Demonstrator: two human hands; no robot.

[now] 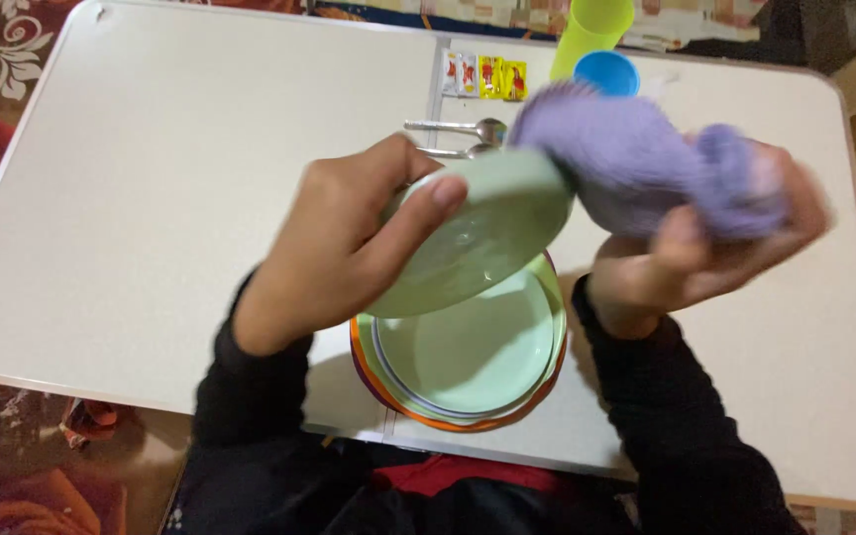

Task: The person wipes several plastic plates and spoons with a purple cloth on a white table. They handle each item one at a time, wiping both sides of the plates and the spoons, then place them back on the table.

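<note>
Nearest us, at the near edge of the worktop (151, 248), sits a stack of plates (468, 372): a pale green one on top, with orange and purple rims showing beneath. The stack reaches almost to that edge, just right of the seam where the two halves of the worktop meet.

Just above the stack, our left hand (344, 248) grips a pale green plate (482, 233) by its rim, thumb across the face, holding it tilted in the air. Our right hand (695, 258) is closed around a purple cloth (636, 163), which is blurred and touches the plate's upper right edge.

Beyond the raised plate, two spoons (458, 129) lie side by side near the seam. Farther still, along the far edge, we see small red and yellow packets (487, 76), a blue lid (606, 71) and a lime green cup (591, 30).

The left half of the worktop lies bare from near edge to far corner, and the right side is open toward the right edge.
</note>
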